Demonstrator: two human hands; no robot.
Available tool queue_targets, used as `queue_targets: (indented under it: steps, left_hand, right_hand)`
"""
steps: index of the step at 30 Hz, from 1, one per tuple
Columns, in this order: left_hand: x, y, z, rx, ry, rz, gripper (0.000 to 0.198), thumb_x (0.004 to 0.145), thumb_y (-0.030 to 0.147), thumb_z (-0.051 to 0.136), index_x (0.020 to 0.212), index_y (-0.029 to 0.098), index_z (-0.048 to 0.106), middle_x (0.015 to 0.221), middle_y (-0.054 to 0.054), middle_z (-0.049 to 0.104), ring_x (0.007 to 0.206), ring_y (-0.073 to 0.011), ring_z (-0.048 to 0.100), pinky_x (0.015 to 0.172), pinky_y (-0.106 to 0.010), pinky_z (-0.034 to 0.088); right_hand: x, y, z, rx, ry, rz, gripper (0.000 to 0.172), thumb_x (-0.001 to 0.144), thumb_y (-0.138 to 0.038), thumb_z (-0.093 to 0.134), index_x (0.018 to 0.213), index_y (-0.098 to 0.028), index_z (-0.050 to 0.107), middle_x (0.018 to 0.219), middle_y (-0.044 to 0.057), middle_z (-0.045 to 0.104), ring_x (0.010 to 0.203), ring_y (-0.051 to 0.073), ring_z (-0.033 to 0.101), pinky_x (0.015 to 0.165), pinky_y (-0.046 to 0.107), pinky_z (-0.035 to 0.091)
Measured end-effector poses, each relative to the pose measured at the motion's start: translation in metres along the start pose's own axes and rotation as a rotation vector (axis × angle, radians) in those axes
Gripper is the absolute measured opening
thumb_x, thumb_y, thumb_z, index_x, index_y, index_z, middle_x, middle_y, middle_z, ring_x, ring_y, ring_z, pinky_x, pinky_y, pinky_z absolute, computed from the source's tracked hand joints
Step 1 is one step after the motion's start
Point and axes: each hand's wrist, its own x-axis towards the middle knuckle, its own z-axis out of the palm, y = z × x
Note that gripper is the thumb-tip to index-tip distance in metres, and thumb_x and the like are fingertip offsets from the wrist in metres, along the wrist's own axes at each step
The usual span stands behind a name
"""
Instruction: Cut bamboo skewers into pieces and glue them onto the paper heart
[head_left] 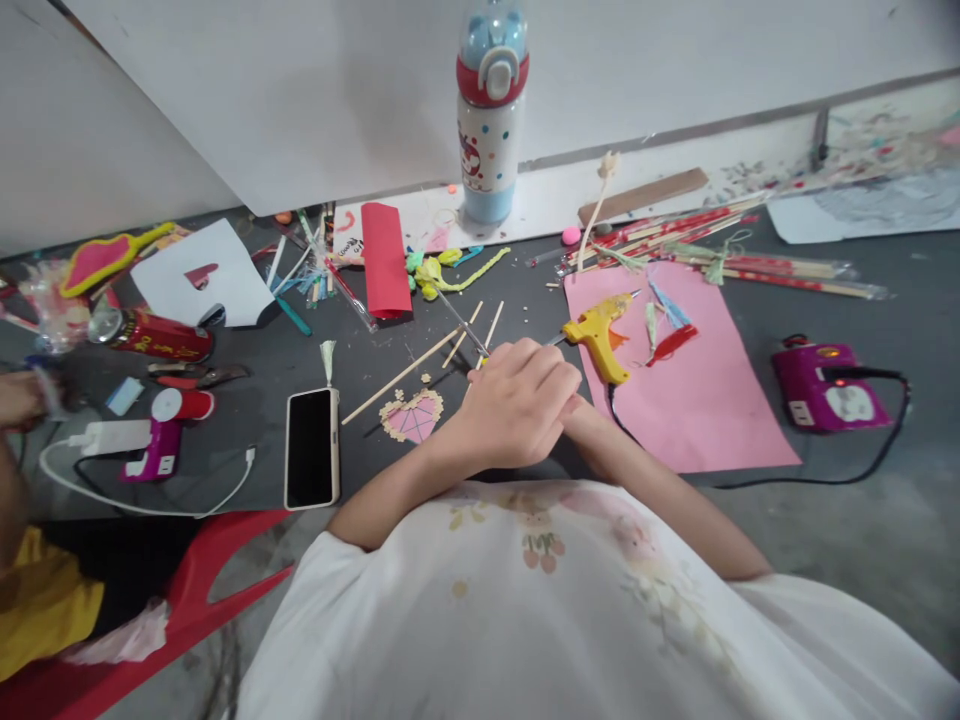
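Note:
My left hand [521,400] is closed, its fingers wrapped over my right hand [571,410]. Most of the right hand lies hidden underneath, fingers included. From the far side of the clasped hands sticks out a slim metal tool [463,325] that points away and left; its handle is covered. Thin wooden sticks [409,372] lie just left of the tool. A pink heart [414,416] edged with small wooden pieces rests on the dark table close to my left wrist. Right of my hands, a yellow glue gun [600,335] lies on pink paper [697,400].
A bottle [491,130] stands at the back; a red folded paper [386,260] lies left of it. A phone [313,448], a red can [154,335] and pliers [199,375] are on the left. At right sits a purple box [829,385] with a cable. Another person's hand [22,398] shows far left.

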Motion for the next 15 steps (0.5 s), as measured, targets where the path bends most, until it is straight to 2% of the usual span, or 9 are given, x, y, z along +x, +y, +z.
queue_targets:
  steps: [3,8,15]
  left_hand:
    - [0.0007,-0.0016,0.0012,0.036,-0.044,0.023,0.015,0.086,0.02,0.04,0.082,0.016,0.053,0.082,-0.008,0.056,0.079,-0.0208,0.043,0.072,-0.035,0.034]
    - [-0.0007,-0.0012,0.0015,0.04,-0.065,0.048,0.016,0.086,0.019,0.039,0.081,0.016,0.053,0.08,-0.007,0.054,0.077,-0.021,0.043,0.07,-0.035,0.032]
    - [-0.0044,-0.0016,0.0034,0.051,-0.039,0.057,0.016,0.085,0.016,0.038,0.079,0.016,0.052,0.078,-0.007,0.054,0.076,-0.0209,0.042,0.07,-0.036,0.032]
  right_hand:
    - [-0.0059,-0.0031,0.0002,-0.009,0.056,0.073,0.033,0.09,-0.035,0.051,0.118,-0.018,0.054,0.119,0.009,0.057,0.101,0.018,0.058,0.085,0.04,0.051]
    - [-0.0095,-0.0067,0.006,-0.009,0.117,0.12,0.033,0.09,-0.036,0.052,0.117,-0.018,0.055,0.119,0.009,0.057,0.1,0.018,0.058,0.084,0.04,0.052]
    - [-0.0087,-0.0045,0.0094,-0.003,0.07,0.105,0.033,0.09,-0.037,0.05,0.117,-0.019,0.055,0.119,0.009,0.057,0.099,0.018,0.058,0.083,0.04,0.053]
